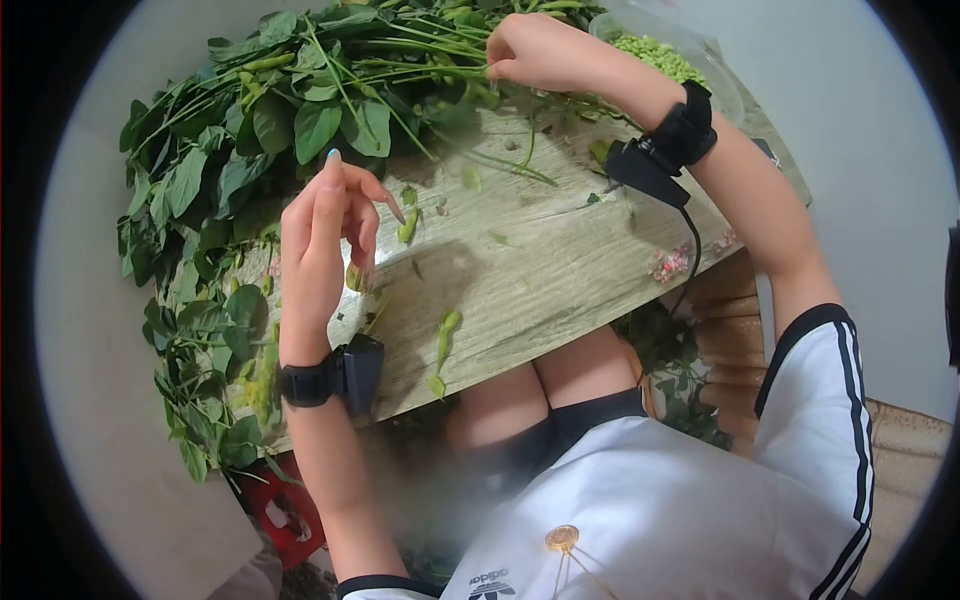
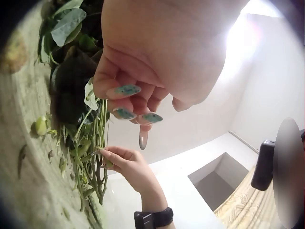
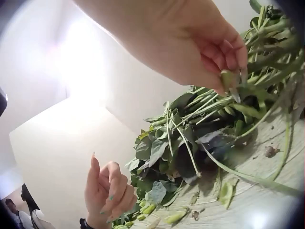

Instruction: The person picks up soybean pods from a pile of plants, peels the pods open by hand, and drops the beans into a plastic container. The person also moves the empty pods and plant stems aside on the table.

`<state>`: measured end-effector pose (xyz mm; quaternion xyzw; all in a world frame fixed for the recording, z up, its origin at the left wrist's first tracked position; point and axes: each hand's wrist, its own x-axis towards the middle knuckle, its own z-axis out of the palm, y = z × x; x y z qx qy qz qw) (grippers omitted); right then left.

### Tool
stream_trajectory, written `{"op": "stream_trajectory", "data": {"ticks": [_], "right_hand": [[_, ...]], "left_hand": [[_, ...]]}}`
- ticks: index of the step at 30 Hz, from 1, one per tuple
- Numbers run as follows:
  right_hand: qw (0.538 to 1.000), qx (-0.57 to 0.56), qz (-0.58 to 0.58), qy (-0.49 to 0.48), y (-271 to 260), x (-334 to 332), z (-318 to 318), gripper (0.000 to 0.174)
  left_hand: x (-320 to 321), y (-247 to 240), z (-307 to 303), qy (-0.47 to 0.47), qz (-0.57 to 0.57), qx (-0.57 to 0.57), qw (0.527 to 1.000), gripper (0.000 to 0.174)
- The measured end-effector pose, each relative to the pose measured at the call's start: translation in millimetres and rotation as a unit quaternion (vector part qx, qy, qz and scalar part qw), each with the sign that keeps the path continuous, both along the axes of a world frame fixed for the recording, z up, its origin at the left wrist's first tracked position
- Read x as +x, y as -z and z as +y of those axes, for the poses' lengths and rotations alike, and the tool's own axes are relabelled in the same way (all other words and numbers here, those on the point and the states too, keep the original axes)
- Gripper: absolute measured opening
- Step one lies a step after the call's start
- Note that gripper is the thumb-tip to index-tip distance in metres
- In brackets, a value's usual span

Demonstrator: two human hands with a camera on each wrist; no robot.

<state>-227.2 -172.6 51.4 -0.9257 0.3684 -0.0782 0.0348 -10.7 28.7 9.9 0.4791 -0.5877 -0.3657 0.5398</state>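
Note:
My right hand reaches over the far side of the table into a pile of leafy soybean plants. In the right wrist view its thumb and fingertips pinch a green soybean pod among the stems. My left hand is raised above the left part of the table, fingers loosely bent and holding nothing. Below it, the left wrist view shows the tabletop with a loose pod. Another pod lies near the table's front edge.
A clear container with shelled green beans stands at the far right, beyond my right forearm. Leaves and pods cover the left edge of the wooden table. A red item sits below that side.

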Motion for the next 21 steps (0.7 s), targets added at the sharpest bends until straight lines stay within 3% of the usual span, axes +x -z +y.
{"op": "stream_trajectory", "data": {"ticks": [10, 12, 13, 15, 16, 18, 19, 21], "right_hand": [[0.992, 0.054, -0.049, -0.101, 14, -30, -19, 0.025], [0.976, 0.024, -0.068, -0.204, 15, -31, -24, 0.03], [0.976, 0.024, -0.068, -0.205, 9, -31, -16, 0.03], [0.979, 0.002, 0.129, -0.157, -6, -29, 0, 0.037], [0.978, 0.005, 0.13, -0.162, 3, -31, -7, 0.037], [0.96, -0.018, -0.101, -0.262, 24, -39, -26, 0.041], [0.958, -0.014, -0.101, -0.267, 14, -37, -12, 0.041], [0.989, 0.011, -0.077, -0.122, -9, -38, 20, 0.037]], "left_hand": [[-4, -5, 4, 0.022, 0.014, 0.0, 1.0, 0.048], [-3, -3, 2, 0.022, 0.013, -0.001, 1.0, 0.049], [-3, -2, 2, 0.021, 0.012, 0.001, 1.0, 0.05], [-2, -1, 0, 0.02, 0.015, -0.001, 1.0, 0.051], [0, 0, 0, 0.021, 0.018, -0.002, 1.0, 0.052], [5, 1, -1, 0.031, 0.007, -0.003, 0.999, 0.05], [7, 1, -2, 0.048, -0.004, -0.007, 0.999, 0.05], [2, 1, -1, 0.031, 0.01, -0.008, 0.999, 0.048]]}}
